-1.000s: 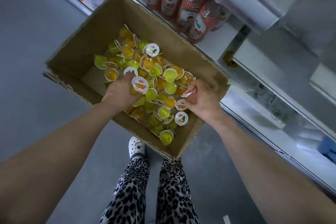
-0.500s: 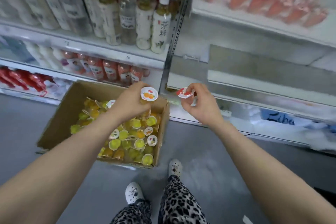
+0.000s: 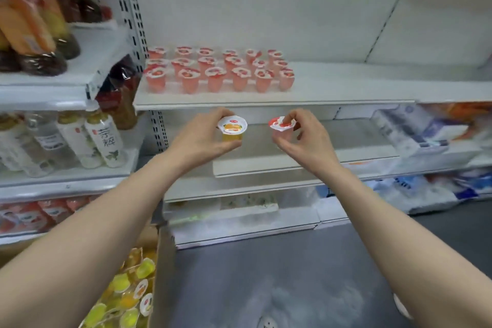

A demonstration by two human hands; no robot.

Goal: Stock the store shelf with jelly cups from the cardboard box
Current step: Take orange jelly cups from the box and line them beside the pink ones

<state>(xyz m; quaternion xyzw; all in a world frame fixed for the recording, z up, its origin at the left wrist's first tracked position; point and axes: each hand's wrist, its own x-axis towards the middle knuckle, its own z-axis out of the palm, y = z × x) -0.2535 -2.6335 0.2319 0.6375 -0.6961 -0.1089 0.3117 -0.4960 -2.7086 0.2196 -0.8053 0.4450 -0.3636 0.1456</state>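
Each hand holds one cup lid-up just below the front edge of the white shelf (image 3: 346,82), likely so it can be set upright beside the rows of pink jelly cups (image 3: 221,72) standing at its left end. The left hand (image 3: 202,141) curls thumb and fingers round the sides of the orange jelly cup (image 3: 232,129), lid clear above them; the right hand (image 3: 306,141) pinches the red-lidded jelly cup (image 3: 281,125), fingertips on its rim, thumb seemingly under its blurred body
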